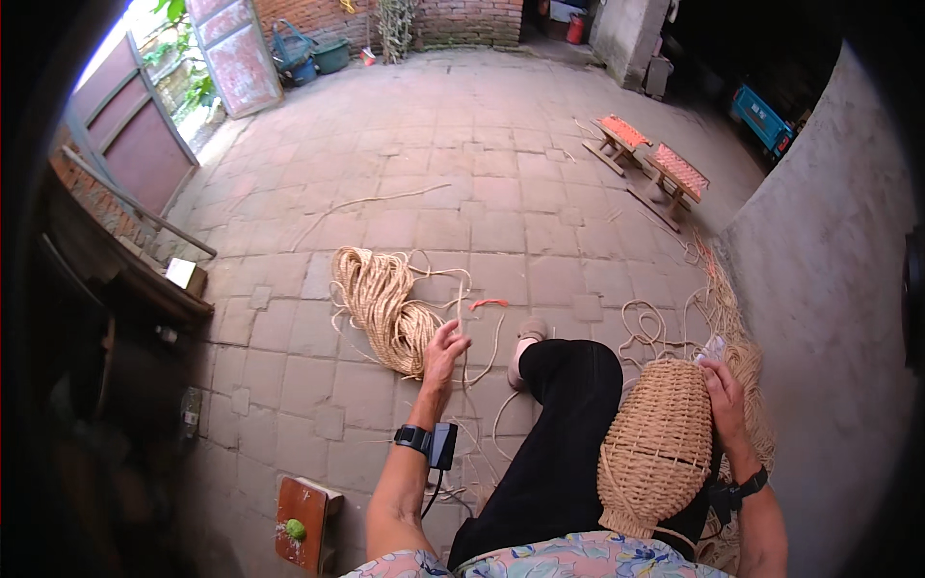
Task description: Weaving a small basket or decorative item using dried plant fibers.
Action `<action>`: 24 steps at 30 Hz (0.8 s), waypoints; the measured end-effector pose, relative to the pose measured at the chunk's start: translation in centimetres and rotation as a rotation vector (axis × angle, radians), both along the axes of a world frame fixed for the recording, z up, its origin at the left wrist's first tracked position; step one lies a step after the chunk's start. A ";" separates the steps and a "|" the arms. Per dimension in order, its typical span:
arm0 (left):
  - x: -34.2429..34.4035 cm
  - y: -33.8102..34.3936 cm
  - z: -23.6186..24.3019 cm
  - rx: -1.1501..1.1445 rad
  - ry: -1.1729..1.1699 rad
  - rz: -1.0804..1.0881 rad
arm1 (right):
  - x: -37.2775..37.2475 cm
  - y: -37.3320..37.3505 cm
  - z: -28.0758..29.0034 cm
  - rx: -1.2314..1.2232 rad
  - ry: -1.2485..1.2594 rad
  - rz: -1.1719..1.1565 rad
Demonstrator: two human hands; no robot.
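Note:
A rounded basket (657,438) woven from tan cord lies across my lap on the right leg. My right hand (726,397) grips its right side near the far end, the fingers mostly behind the weave. Something small and white (712,349) shows by those fingertips; its kind cannot be made out. Out to the left, my left hand (445,354) is raised with its fingers closed around a strand of tan cord. Just beyond it, a large loose coil of the same cord (378,303) lies on the paving, loops trailing from it.
Tangled cord (737,371) heaps along the wall at right. A short orange strand (488,303) lies past my foot. At lower left stands a small wooden stool (301,515) with a green round thing (295,529) on it. Two low woven-top stools (679,171) stand farther right.

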State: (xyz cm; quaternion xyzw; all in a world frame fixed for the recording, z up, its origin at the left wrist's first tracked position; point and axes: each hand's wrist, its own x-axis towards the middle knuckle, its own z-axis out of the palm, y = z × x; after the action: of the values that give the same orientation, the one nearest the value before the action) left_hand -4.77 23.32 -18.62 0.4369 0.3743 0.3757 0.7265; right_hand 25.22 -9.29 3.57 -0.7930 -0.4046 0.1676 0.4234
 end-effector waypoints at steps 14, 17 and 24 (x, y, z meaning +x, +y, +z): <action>8.5 -16.8 23.0 0.332 -0.106 -0.881 | -9.1 2.6 9.5 0.661 0.669 0.253; 6.0 -16.4 27.7 0.495 0.149 -0.900 | -6.9 -0.7 10.1 0.749 0.621 0.183; 3.7 -12.3 26.1 0.663 0.268 -0.811 | 7.6 -17.3 5.7 0.712 0.282 -0.414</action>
State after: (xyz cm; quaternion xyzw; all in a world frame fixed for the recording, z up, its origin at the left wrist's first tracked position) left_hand -1.06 11.00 7.52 0.7962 0.1264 0.1042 0.5824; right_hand 32.79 -26.64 9.26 -0.6313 -0.2079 0.0359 0.7463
